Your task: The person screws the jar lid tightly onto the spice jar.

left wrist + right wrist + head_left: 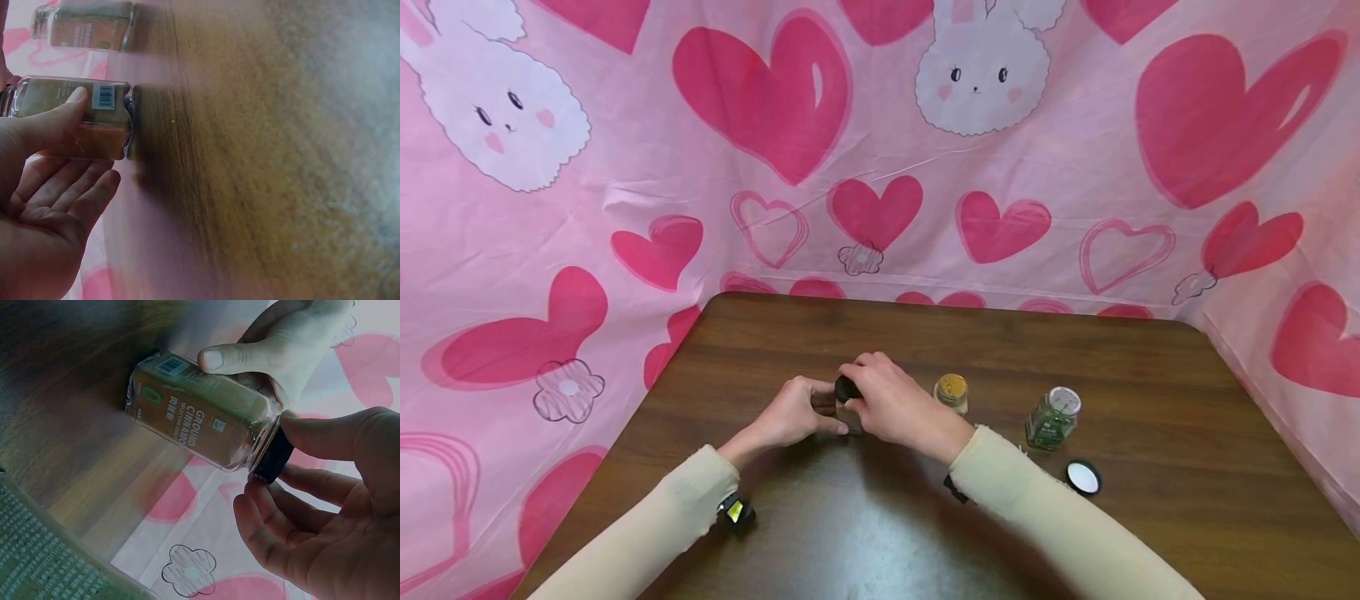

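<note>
A glass jar of ground cinnamon (200,422) stands on the brown table (1075,350) at its middle. My left hand (790,412) grips the jar's body, with the thumb (59,115) pressed on the label beside the barcode. My right hand (887,404) curls over the top, its thumb and fingers (312,440) pinching the black cap (273,456), which sits on the jar's neck. In the head view only the cap (847,387) shows between the hands; the jar's body is hidden.
Right of the hands stands an uncapped jar of yellow-brown spice (952,392). Farther right are a green-herb jar (1052,417) with a white sealed top and a loose black lid (1083,477), white inside up. Pink heart cloth (775,100) surrounds the table.
</note>
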Demonstrator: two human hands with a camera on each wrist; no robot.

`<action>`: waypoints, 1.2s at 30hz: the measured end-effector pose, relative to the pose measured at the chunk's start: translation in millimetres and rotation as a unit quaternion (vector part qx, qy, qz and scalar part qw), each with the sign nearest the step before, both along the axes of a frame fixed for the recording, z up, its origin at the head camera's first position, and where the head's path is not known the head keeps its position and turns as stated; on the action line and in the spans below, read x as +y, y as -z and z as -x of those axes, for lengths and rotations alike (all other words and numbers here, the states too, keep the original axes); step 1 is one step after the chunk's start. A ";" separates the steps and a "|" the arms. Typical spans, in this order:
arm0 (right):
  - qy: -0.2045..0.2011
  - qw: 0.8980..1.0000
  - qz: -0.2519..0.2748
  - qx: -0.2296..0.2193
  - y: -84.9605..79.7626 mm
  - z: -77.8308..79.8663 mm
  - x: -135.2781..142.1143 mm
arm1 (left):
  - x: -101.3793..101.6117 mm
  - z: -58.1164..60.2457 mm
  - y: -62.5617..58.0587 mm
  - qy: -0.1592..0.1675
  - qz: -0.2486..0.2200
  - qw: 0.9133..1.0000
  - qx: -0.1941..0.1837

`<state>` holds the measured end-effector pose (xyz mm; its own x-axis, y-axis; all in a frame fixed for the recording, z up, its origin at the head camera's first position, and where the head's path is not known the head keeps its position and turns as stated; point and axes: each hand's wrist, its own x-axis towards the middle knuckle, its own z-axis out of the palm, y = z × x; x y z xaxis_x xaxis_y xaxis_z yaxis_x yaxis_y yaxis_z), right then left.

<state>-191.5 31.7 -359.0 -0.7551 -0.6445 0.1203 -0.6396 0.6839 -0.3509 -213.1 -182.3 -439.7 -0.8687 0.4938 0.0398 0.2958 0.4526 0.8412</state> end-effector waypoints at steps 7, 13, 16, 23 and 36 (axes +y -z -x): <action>0.005 0.999 -0.013 0.030 3.7 1.7 2.2 | 0.8 0.7 1.0 0.005 -0.008 1.000 -0.009; -0.006 1.000 0.000 0.006 4.2 1.8 5.4 | -0.7 1.7 0.9 0.007 -0.010 1.000 -0.011; -0.029 0.999 0.008 -0.014 2.9 1.9 5.7 | -0.1 1.3 0.0 0.005 -0.009 1.000 -0.009; -0.065 0.998 -0.028 0.000 0.8 1.1 3.5 | 0.9 0.4 0.2 0.002 0.000 1.000 -0.002; -0.053 0.997 -0.045 0.022 1.7 1.2 0.5 | 0.9 0.6 1.2 0.006 0.001 1.000 0.002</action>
